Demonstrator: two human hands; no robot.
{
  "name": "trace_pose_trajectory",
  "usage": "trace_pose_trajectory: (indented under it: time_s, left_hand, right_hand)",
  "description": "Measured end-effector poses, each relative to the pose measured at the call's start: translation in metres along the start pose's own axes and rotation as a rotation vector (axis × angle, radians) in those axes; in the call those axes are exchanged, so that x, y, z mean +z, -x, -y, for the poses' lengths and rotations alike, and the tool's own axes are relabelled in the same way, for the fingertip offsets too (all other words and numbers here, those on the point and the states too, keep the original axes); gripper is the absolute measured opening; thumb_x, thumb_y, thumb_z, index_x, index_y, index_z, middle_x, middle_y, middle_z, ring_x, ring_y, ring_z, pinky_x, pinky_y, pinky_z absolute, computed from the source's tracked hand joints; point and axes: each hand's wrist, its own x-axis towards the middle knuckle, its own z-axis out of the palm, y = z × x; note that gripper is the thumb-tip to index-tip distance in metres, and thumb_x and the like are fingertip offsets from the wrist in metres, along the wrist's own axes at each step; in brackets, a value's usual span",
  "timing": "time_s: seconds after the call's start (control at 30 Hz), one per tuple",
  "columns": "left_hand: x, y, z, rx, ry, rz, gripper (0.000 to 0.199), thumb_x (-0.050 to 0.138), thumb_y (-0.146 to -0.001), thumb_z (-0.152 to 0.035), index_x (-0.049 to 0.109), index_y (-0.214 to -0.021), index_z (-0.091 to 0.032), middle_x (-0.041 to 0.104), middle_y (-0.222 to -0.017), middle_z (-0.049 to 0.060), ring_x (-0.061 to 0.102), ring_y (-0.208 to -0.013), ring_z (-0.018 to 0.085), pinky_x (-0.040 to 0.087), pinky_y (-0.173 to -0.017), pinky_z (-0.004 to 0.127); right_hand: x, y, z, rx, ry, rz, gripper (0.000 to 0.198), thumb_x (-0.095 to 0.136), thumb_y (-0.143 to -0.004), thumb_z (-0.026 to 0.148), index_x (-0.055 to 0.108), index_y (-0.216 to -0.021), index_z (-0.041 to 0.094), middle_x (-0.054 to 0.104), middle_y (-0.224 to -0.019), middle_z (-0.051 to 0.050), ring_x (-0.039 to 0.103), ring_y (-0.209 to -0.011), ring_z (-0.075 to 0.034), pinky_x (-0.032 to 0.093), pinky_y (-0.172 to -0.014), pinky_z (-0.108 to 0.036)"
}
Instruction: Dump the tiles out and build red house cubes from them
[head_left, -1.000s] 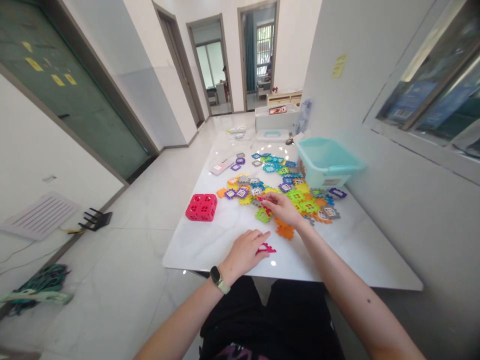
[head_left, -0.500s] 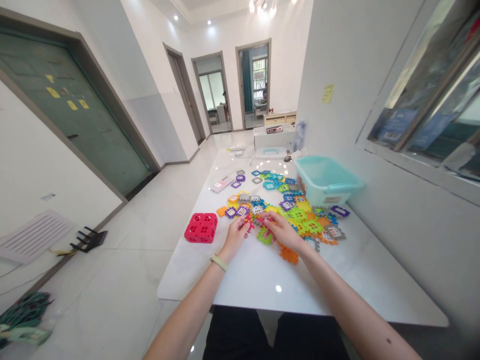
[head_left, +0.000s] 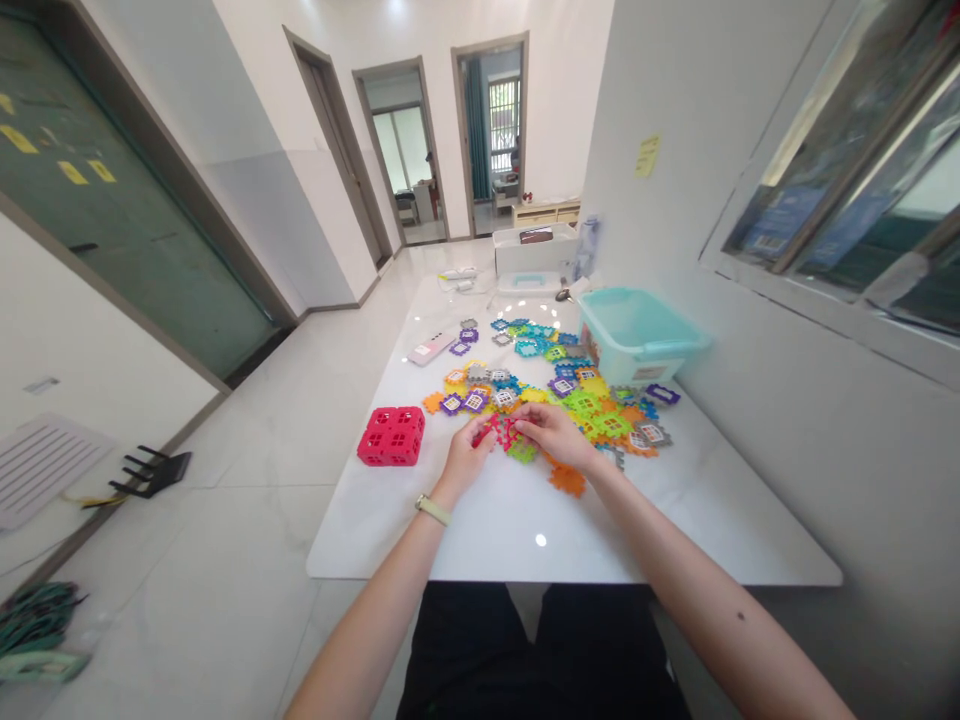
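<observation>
My left hand pinches a red interlocking tile over the front of the table. Just to its right, my right hand grips another red interlocking tile, mostly covered by the fingers. The two red pieces are close together; whether they are joined I cannot tell. Beneath the hands lie a green tile and, nearer me, an orange tile. A red block built of window-patterned tiles stands on the table left of my left hand.
Loose tiles in several colours spread beyond and right of my hands. A turquoise bin stands by the right wall. A pink phone-like object lies at the left edge; a white box is at the far end of the table.
My hands have come closer together, bringing the two red tiles nearly or fully into contact. The camera view has shifted slightly.
</observation>
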Motion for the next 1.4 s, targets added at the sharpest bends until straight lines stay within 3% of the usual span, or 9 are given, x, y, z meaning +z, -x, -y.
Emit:
trace_pose_trajectory:
  time_s: [0.2,0.53,0.77,1.0,1.13,1.23,1.3,1.4]
  left_hand:
    - [0.0,0.002,0.0,0.014,-0.034,0.03,0.037,0.063,-0.084,-0.027,0.062,-0.118,-0.015,0.068,-0.089,0.006,0.06,-0.078,0.016,0.049,-0.071,0.028]
    - [0.0,0.002,0.003,0.079,-0.117,0.051,0.037,0.058,-0.087,-0.026,0.061,-0.123,-0.017,0.068,-0.112,0.01,0.063,-0.098,0.021,0.051,-0.085,0.033]
    - [-0.001,0.001,0.003,0.092,-0.123,0.02,0.031,0.058,-0.087,-0.025,0.063,-0.116,-0.017,0.067,-0.115,0.009,0.061,-0.108,0.022,0.047,-0.096,0.035]
    - [0.0,0.0,0.001,0.089,-0.11,-0.012,0.028,0.057,-0.087,-0.025,0.064,-0.113,-0.017,0.068,-0.11,0.008,0.061,-0.102,0.021,0.046,-0.091,0.033]
    - [0.0,-0.001,0.001,0.066,-0.073,-0.054,0.031,0.056,-0.088,-0.026,0.061,-0.116,-0.016,0.067,-0.097,0.006,0.062,-0.086,0.017,0.048,-0.077,0.028]
    - [0.0,-0.002,0.003,0.039,-0.034,-0.067,0.032,0.056,-0.088,-0.031,0.06,-0.116,-0.016,0.065,-0.084,0.003,0.058,-0.069,0.013,0.045,-0.064,0.025]
    - [0.0,-0.003,0.005,0.023,-0.002,-0.063,0.033,0.058,-0.086,-0.033,0.061,-0.115,-0.016,0.063,-0.079,0.002,0.055,-0.063,0.011,0.042,-0.058,0.023]
    - [0.001,-0.003,0.004,0.005,0.051,-0.059,0.038,0.06,-0.084,-0.035,0.059,-0.116,-0.014,0.061,-0.075,0.001,0.052,-0.058,0.01,0.039,-0.052,0.022]
  right_hand:
    - [0.005,-0.001,0.0,0.022,0.055,-0.051,0.027,0.061,-0.081,0.043,0.065,-0.089,0.017,0.059,-0.065,0.001,0.05,-0.053,-0.012,0.041,-0.051,-0.025]
    - [0.009,-0.003,-0.01,0.018,0.012,-0.058,0.027,0.061,-0.082,0.042,0.065,-0.091,0.016,0.063,-0.07,-0.001,0.051,-0.052,-0.011,0.04,-0.05,-0.024]
    - [0.02,-0.002,-0.009,0.075,-0.063,-0.062,0.026,0.061,-0.08,0.043,0.06,-0.091,0.019,0.062,-0.063,0.001,0.058,-0.051,-0.014,0.05,-0.052,-0.029]
    - [0.025,-0.004,-0.009,0.095,-0.127,-0.043,0.025,0.06,-0.081,0.042,0.057,-0.093,0.02,0.062,-0.06,0.001,0.059,-0.049,-0.015,0.051,-0.051,-0.029]
    - [0.014,-0.005,-0.007,0.115,-0.116,-0.149,0.026,0.061,-0.081,0.043,0.058,-0.095,0.022,0.061,-0.058,0.002,0.058,-0.046,-0.016,0.05,-0.049,-0.031]
    - [0.005,-0.004,-0.004,0.073,-0.104,-0.247,0.025,0.062,-0.081,0.044,0.061,-0.092,0.022,0.068,-0.075,-0.004,0.065,-0.063,-0.02,0.055,-0.062,-0.036]
    - [0.005,-0.003,-0.005,0.008,-0.063,-0.225,0.026,0.06,-0.084,0.046,0.064,-0.086,0.021,0.069,-0.084,-0.006,0.066,-0.077,-0.022,0.055,-0.073,-0.038]
    - [0.011,-0.003,-0.008,-0.057,-0.023,-0.157,0.026,0.061,-0.084,0.046,0.064,-0.082,0.02,0.069,-0.089,-0.006,0.065,-0.08,-0.021,0.054,-0.076,-0.037]
